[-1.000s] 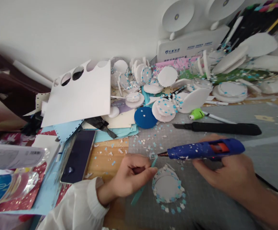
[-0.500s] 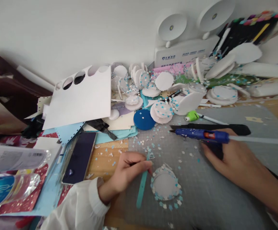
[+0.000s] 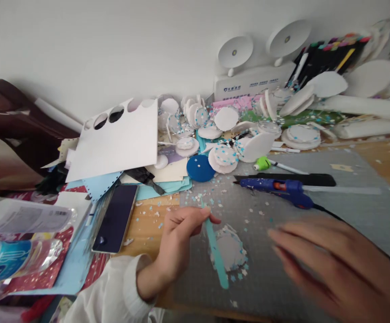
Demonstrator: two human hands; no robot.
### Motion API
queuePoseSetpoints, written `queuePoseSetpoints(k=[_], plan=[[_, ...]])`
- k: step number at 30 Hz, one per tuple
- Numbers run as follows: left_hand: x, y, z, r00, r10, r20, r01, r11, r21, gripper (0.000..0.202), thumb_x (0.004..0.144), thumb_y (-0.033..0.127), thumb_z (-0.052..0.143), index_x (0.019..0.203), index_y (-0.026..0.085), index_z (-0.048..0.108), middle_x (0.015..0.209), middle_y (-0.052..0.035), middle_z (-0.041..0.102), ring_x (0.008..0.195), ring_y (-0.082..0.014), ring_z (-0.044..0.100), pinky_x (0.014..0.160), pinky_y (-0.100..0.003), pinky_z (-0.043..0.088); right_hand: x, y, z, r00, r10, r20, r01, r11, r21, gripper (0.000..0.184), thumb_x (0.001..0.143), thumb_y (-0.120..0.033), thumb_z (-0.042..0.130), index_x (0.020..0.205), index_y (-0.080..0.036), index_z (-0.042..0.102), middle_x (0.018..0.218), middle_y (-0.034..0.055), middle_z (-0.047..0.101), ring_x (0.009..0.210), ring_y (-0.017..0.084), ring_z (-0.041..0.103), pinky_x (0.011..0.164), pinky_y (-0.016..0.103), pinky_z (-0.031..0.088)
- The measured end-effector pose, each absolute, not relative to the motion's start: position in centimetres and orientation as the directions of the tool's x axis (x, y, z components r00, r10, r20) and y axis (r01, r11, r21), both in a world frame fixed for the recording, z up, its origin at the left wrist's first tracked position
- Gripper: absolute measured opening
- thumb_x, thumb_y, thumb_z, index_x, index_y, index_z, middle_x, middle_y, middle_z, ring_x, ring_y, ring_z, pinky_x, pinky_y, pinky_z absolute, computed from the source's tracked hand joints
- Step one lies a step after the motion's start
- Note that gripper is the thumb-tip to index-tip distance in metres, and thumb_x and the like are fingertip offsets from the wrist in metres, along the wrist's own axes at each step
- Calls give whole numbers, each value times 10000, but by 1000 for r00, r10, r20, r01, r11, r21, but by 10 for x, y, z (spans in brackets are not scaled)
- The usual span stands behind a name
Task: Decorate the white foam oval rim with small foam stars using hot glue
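Two bare hands are seen over the grey gridded cutting mat [image 3: 269,294]: the left hand [image 3: 177,237] pinches a narrow flat teal strip [image 3: 219,258] with a rounded end between thumb and fingers, while the right hand [image 3: 332,258], blurred by motion, has its fingers loosely extended with nothing visible in them. We note that the blue plastic glue gun [image 3: 265,184], in the right hand's grip a moment earlier, now lies toward the mat's far edge, just beside the black craft knife [image 3: 317,180]; its translucent white glue stick [image 3: 346,190] points to the right edge. The strip has also swung round and now slants across the left side of the round white disc [image 3: 233,253] trimmed with blue and white stars, toward the mat's near left corner. Whether strip and disc touch, we cannot tell. We judge that gluing has paused, leaving the right hand free.
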State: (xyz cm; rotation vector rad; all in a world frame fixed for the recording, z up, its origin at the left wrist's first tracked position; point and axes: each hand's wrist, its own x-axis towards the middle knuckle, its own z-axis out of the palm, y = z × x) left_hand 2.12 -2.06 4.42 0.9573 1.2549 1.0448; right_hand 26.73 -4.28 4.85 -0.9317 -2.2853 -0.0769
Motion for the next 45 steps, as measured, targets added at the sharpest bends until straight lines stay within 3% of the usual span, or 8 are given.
queuePoseSetpoints(k=[6, 12, 14, 17, 20, 23, 32, 45], plan=[[42, -29, 51, 67, 945, -322, -125, 328, 937, 374, 758, 373, 677, 471, 152, 583, 478, 36, 352, 531, -98, 310, 513, -258, 270, 218, -18, 56, -660, 318, 681, 425, 905, -10, 361, 933, -132, 346, 1061, -141, 683, 1000, 92, 729, 971, 213, 638, 836, 355, 575], [50, -24, 59, 188, 944, -270, -11, 277, 961, 504, 828, 426, 595, 454, 166, 379, 485, 54, 267, 493, -77, 236, 477, -253, 216, 228, -11, 47, -642, 213, 736, 411, 906, 97, 282, 924, -125, 404, 962, -144, 682, 917, 100, 730, 929, 199, 665, 816, 328, 586], [44, -20, 60, 277, 940, -201, 87, 184, 979, 471, 878, 414, 536, 487, 160, 465, 483, 47, 326, 484, -83, 279, 484, -251, 247, 236, -10, 45, -609, 280, 742, 438, 899, 20, 202, 895, -99, 473, 951, -158, 658, 883, 85, 730, 886, 185, 683, 784, 311, 599], [28, -11, 53, 380, 925, 23, 252, -127, 959, 334, 907, 324, 505, 667, 142, 650, 596, -20, 552, 580, -125, 462, 580, -262, 355, 241, -9, 40, -442, 500, 744, 482, 832, -273, 164, 862, -87, 529, 964, -187, 610, 893, 69, 730, 814, 166, 703, 706, 290, 612], [10, -5, 39, 515, 840, 167, 262, -341, 903, 145, 832, 271, 605, 850, 142, 670, 827, -82, 650, 805, -190, 570, 752, -299, 430, 239, -9, 32, -197, 717, 668, 435, 675, -596, 188, 844, -77, 528, 967, -215, 560, 856, 42, 717, 757, 160, 711, 665, 287, 603], [1, -2, 27, 596, 790, 144, 264, -362, 894, 241, 750, 254, 671, 958, 142, 621, 985, -113, 627, 949, -233, 570, 860, -345, 439, 234, -11, 26, -74, 814, 576, 328, 565, -757, 183, 846, -68, 510, 937, -228, 520, 791, 13, 684, 702, 150, 698, 635, 271, 584], [3, -2, 23, 641, 754, 143, 339, -445, 829, 93, 803, 125, 585, 890, 130, 617, 799, -73, 667, 763, -175, 589, 731, -306, 439, 230, -23, 16, -234, 898, 373, 154, 413, -898, 237, 873, -47, 471, 993, -248, 509, 880, 8, 648, 835, 136, 653, 743, 258, 546], [2, -2, 17, 609, 735, 299, 254, -537, 804, 61, 828, 69, 608, 862, 120, 613, 766, -67, 691, 726, -145, 601, 705, -280, 447, 232, -26, 8, -327, 909, 260, 234, 344, -909, 190, 907, -109, 483, 1006, -263, 532, 923, 26, 623, 856, 172, 631, 734, 316, 526]])
